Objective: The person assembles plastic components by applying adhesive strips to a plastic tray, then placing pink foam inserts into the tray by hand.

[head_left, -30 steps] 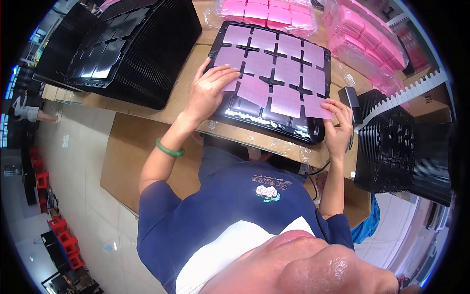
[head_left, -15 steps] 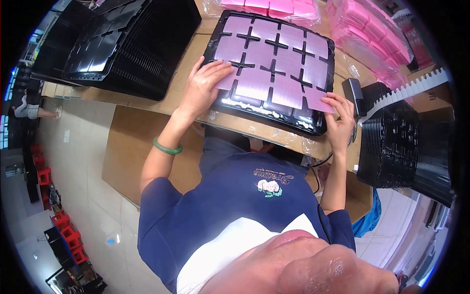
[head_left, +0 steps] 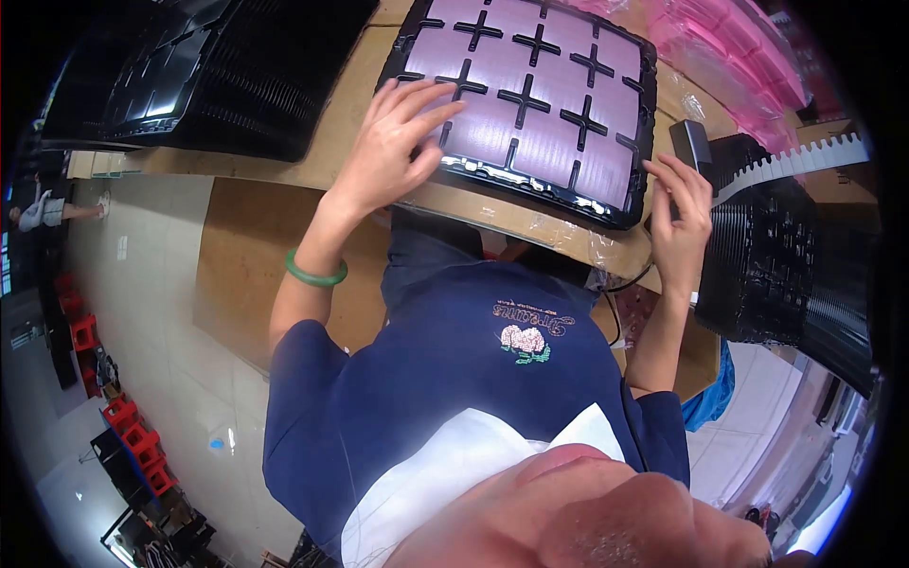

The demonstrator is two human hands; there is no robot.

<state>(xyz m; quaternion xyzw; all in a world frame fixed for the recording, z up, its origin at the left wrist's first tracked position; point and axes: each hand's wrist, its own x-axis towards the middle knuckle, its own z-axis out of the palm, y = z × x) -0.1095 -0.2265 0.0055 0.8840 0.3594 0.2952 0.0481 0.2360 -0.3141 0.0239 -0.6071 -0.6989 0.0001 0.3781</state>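
Note:
A black plastic tray (head_left: pixel 606 217) lies on the work table in front of me. Set into it is a thin pink foam sheet (head_left: pixel 546 128), its cross-shaped cutouts fitted around the tray's raised black crosses. My left hand (head_left: pixel 386 151) rests at the tray's front left corner, fingers spread over the sheet's edge with nothing gripped. Beside the tray's right edge is my right hand (head_left: pixel 680 218), its fingers loosely bent and apart, holding nothing. Whether its fingertips touch the rim I cannot tell.
A tall stack of black trays (head_left: pixel 256 90) stands at the left of the table (head_left: pixel 331 142). Pink foam pieces in clear plastic (head_left: pixel 729 47) lie at the back right. A small black box (head_left: pixel 691 144), a white toothed strip (head_left: pixel 795 166) and more stacked black trays (head_left: pixel 757 256) are at right.
The sheet's front edge, which lay loose with its crosses out of line, now sits flat around the crosses. My right hand has let go of its corner and moved right.

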